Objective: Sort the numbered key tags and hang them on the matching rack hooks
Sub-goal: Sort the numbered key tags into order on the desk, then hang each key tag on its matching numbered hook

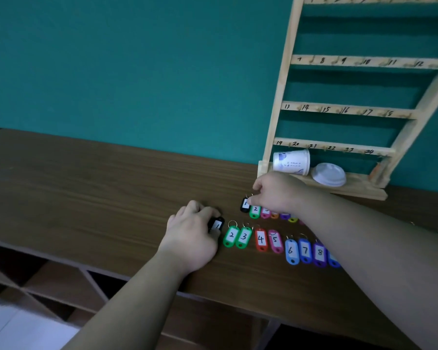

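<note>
Two rows of coloured numbered key tags lie on the brown table (99,188). The near row runs from a black tag 1 (216,224) through green 2 (231,236), green 3 (243,237), red 4 (261,239) and on to purple 8 (319,253). My left hand (191,233) grips the near black tag. The far row starts with another black tag (245,205), whose ring my right hand (276,190) pinches. My right forearm hides much of the far row. The wooden rack (339,108) with numbered hooks stands against the teal wall at the right.
A paper cup (291,161) lies on its side on the rack's base, with a white lid (328,174) beside it. Open wooden shelf compartments (48,281) sit below the table's front edge.
</note>
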